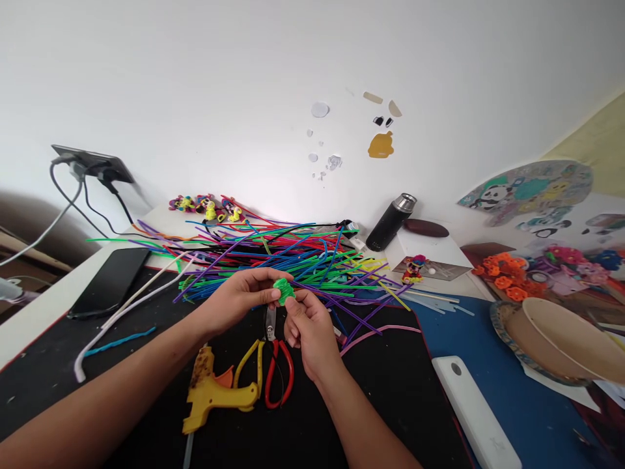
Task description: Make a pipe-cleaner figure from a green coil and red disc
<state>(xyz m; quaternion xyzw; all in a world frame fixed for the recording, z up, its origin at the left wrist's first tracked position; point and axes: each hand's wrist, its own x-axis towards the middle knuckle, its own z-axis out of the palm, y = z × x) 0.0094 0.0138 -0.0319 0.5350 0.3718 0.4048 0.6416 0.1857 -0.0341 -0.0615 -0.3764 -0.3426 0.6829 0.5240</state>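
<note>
While the left hand (247,293) grips the left edge of a green piece (283,293) between thumb and forefinger, the right hand (311,329) pinches its lower right side, the thumb on the near face and the other fingers curled inward. The piece looks fuzzy and ridged, and it is held up in front of a heap of pipe cleaners (303,264) in green, blue, purple, red and other colours. Below the hands, on a black mat (385,397), lie scissors (270,332) with one yellow and one red handle, their tips hidden by the hands. Just to their left is a yellow glue gun (219,394), with a glue stick (188,449) poking from its near end. Farther left are a blue twist (121,341) and a dark phone (111,281). Behind the heap, small figures (209,208) sit near the wall (219,98); another figure (414,268) stands to the right, near a black bottle (390,223) that looks tilted. Right of the mat, a white slab (476,410) lies on a blue surface (420,352), near a bowl (510,335) and orange flowers (505,277).
</note>
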